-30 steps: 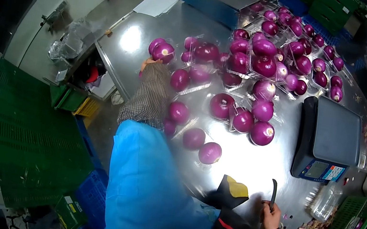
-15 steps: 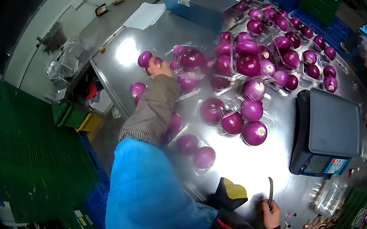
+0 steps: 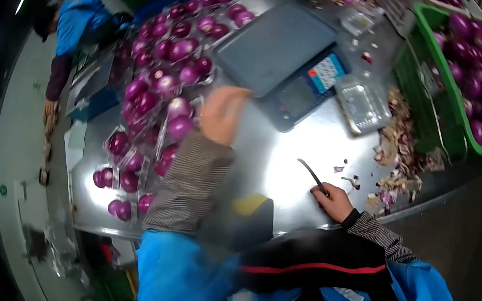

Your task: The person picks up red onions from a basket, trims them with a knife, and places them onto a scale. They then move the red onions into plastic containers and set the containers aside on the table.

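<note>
My left hand (image 3: pixel 222 112), smeared by motion, is over the metal table between the packed red onions (image 3: pixel 179 107) and the scale (image 3: pixel 274 47). Its fingers are too blurred to read. My right hand (image 3: pixel 334 203) is closed around a thin curved knife (image 3: pixel 313 174) near the table's front edge, the blade pointing up and left. Several clear plastic trays of red onions cover the table's left part. An empty clear plastic tray (image 3: pixel 361 104) lies beside the scale's keypad.
A green crate (image 3: pixel 412 77) full of red onions stands at the right. Onion peelings (image 3: pixel 402 158) are heaped along it. A dark and yellow item (image 3: pixel 253 213) lies at the front edge. At the far left another person (image 3: pixel 80 28) stands by a blue box (image 3: pixel 95 107).
The view has swung to the right. My left hand has left the onion at the table's left side and come across towards the scale. My right hand keeps hold of the knife.
</note>
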Demonstrator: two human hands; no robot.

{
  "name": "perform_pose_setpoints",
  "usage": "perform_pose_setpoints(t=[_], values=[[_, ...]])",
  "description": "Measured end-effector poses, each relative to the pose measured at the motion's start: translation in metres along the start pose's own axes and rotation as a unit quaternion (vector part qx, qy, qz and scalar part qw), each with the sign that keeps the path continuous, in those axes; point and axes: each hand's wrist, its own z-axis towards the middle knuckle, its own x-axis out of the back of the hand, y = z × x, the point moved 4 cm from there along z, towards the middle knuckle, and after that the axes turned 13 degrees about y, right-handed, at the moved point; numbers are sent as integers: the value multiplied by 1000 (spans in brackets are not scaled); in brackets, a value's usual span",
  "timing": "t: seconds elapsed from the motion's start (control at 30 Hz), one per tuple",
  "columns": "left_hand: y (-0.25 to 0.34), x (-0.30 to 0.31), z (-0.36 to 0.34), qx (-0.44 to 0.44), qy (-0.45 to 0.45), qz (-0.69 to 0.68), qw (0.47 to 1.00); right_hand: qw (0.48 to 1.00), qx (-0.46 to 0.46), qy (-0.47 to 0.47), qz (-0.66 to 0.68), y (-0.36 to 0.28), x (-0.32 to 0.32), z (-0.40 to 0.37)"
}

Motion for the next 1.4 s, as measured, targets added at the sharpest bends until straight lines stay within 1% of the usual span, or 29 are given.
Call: perform_pose_setpoints(t=[0.03, 0.1, 0.17, 0.23, 0.27, 0.33, 0.43, 0.47, 0.57, 0.7, 0.8, 0.83, 0.87, 0.9, 0.93, 0.97, 1.0, 1.03, 1.07, 1.1, 1.13, 1.17, 1.2, 1.23, 1.27, 1.3, 1.33, 1.37, 1.4], values=[[18, -38, -3, -68, -64, -14, 996, 1000, -5, 4, 4, 4, 5, -3], [43, -116, -15, -80, -132, -68, 986, 1000, -15, 6, 10, 11, 15, -10], [51, -193, -32, -136, -214, -38, 966, 998, -24, 41, 44, 13, 32, -19], [40, -260, -58, -114, -305, 39, 945, 994, -28, 79, 75, 17, 54, -28], [44, -282, -70, -147, -371, 132, 907, 990, -37, 108, 80, 20, 68, -33], [44, -315, -91, -209, -480, 314, 792, 982, -46, 156, 90, 31, 95, -43], [19, -349, -107, -185, -512, 374, 751, 969, -75, 207, 115, 67, 126, -54], [37, -339, -101, -188, -504, 361, 762, 965, -78, 220, 117, 70, 136, -58], [38, -338, -93, -192, -472, 343, 789, 963, -72, 232, 119, 76, 151, -68], [34, -343, -93, -214, -405, 325, 827, 967, -73, 199, 138, 74, 158, -67], [48, -339, -86, -243, -368, 297, 847, 970, -49, 192, 140, 81, 156, -67], [61, -332, -81, -247, -354, 284, 856, 970, -34, 193, 141, 83, 157, -63], [81, -319, -79, -251, -341, 269, 865, 972, -66, 170, 145, 80, 162, -64], [94, -305, -81, -256, -331, 253, 873, 972, -69, 171, 146, 81, 163, -64], [91, -292, -93, -356, -248, 182, 882, 971, -73, 177, 145, 83, 166, -65], [102, -271, -105, -424, -170, 106, 883, 969, -79, 185, 146, 85, 170, -67], [125, -248, -115, -414, -172, 93, 889, 967, -47, 209, 135, 84, 174, -68], [121, -231, -130, -403, -220, 119, 881, 965, -15, 234, 122, 83, 178, -68], [115, -214, -146, -380, -227, 114, 890, 969, -71, 203, 119, 92, 179, -67], [105, -199, -161, -357, -234, 111, 898, 965, -41, 222, 130, 95, 179, -68], [75, -182, -177, -311, -257, 133, 905, 967, -41, 221, 122, 96, 182, -68], [67, -175, -178, -264, -280, 156, 910, 968, -41, 218, 114, 96, 183, -69], [54, -169, -175, -103, -238, 94, 961, 967, -31, 227, 114, 97, 185, -68], [61, -161, -169, 65, -188, 32, 979, 966, -20, 233, 112, 97, 185, -68], [61, -156, -169, 233, -128, -31, 963, 965, -9, 237, 108, 97, 186, -68], [47, -158, -161, 321, -39, -119, 939, 966, -2, 238, 104, 97, 186, -67], [49, -168, -147, 413, -14, -323, 852, 966, 7, 238, 100, 98, 186, -65], [55, -174, -137, 480, 13, -508, 715, 967, 16, 237, 95, 98, 186, -64], [55, -172, -134, 457, 2, -477, 751, 969, 7, 235, 76, 99, 185, -63]])
